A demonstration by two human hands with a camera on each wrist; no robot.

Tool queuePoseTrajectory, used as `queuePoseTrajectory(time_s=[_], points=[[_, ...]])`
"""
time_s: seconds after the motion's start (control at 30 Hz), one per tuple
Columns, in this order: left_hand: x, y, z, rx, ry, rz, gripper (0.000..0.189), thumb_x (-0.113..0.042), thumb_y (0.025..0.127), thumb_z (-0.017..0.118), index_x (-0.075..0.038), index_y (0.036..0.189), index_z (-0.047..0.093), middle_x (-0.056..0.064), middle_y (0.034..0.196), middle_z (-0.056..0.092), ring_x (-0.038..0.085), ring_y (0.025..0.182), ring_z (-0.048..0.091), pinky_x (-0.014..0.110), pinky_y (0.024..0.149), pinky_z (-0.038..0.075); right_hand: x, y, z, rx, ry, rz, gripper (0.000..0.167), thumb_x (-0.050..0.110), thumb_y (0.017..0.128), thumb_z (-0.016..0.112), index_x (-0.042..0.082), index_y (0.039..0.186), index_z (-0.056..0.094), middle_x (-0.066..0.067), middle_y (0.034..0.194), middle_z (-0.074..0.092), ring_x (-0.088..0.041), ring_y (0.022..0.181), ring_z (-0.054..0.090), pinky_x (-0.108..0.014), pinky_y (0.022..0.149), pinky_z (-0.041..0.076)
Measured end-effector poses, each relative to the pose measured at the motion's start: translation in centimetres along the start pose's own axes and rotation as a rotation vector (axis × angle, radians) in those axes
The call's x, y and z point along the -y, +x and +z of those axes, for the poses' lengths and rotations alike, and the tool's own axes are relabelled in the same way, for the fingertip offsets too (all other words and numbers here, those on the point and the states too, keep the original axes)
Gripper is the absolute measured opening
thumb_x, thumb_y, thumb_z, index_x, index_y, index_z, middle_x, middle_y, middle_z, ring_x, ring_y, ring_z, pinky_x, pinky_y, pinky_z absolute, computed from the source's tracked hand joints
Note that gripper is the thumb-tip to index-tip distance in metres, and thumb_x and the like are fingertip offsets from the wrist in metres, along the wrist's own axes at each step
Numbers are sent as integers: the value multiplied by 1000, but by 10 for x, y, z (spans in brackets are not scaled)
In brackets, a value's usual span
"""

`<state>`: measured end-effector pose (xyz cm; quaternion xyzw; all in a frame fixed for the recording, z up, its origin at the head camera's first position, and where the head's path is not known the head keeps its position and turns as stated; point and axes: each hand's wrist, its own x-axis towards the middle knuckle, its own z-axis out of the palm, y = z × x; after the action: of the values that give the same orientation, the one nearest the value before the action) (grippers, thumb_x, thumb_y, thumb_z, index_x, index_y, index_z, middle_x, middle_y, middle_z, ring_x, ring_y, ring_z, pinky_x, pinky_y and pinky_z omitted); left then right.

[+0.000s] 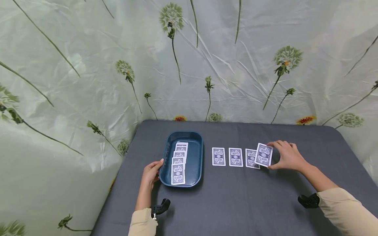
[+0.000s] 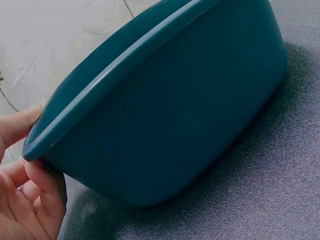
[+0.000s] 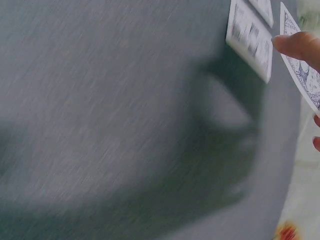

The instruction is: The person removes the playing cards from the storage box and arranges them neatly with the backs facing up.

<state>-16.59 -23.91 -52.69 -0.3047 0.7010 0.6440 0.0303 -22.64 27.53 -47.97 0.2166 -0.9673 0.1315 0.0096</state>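
Observation:
A blue rectangular tray [image 1: 195, 164] stands on the table's left part, with several overlapping face-down playing cards [image 1: 178, 173] inside. My left hand [image 1: 152, 172] grips its left rim; in the left wrist view the thumb lies over the rim [image 2: 100, 82] and the fingers curl beneath it. At the right, my right hand [image 1: 287, 155] pinches a playing card [image 1: 263, 154] by its edges, back side up and slightly tilted. That card is raised and partly covers the rightmost card [image 1: 251, 159] of the row. The right wrist view shows the held card [image 3: 300, 75] only in part.
Two more face-down cards, the left one [image 1: 219, 156] and the middle one [image 1: 236, 157], lie spaced in the row right of the tray. A dark grey cloth [image 1: 230, 203] covers the table. Behind it hangs a flower-patterned sheet [image 1: 224, 65].

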Motion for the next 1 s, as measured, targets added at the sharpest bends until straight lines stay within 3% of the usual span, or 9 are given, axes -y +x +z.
queuePoseTrajectory(time_s=[0.2, 0.33, 0.73, 0.9, 1.0], points=[[-3, -2, -2, 15, -6, 5, 36, -36, 82, 69, -2, 92, 61, -3, 65, 52, 10, 54, 48, 25, 51, 41, -28, -16, 4, 102, 19, 50, 87, 51, 52, 83, 5, 119, 52, -23, 114, 53, -42, 103, 46, -64, 82, 24], [-3, -3, -2, 19, -9, 6, 37, -37, 81, 70, -2, 92, 60, -4, 64, 52, 9, 54, 48, 25, 51, 42, -38, -20, 8, 153, 38, 33, 86, 53, 53, 82, 4, 118, 53, -24, 113, 53, -45, 102, 46, -64, 80, 24], [1, -3, -2, -1, 5, -11, 41, -37, 82, 69, 0, 98, 61, 0, 68, 49, 10, 57, 45, 25, 50, 40, -49, -3, 19, 275, 33, -6, 83, 51, 56, 80, 8, 122, 54, -19, 108, 51, -41, 102, 45, -60, 81, 26], [-1, -2, -1, -2, 21, 6, 42, -39, 81, 69, -1, 97, 62, 0, 70, 50, 11, 57, 46, 25, 51, 40, -44, -1, 15, 261, -21, -22, 89, 55, 56, 79, 9, 126, 49, -20, 111, 51, -42, 103, 46, -62, 82, 27], [-1, 0, -2, 2, 23, 1, 41, -39, 81, 70, -1, 96, 62, -1, 68, 49, 11, 55, 46, 25, 50, 41, -36, 1, 14, 159, -92, -53, 94, 63, 57, 75, 13, 131, 43, -21, 113, 52, -42, 102, 49, -62, 82, 31]])
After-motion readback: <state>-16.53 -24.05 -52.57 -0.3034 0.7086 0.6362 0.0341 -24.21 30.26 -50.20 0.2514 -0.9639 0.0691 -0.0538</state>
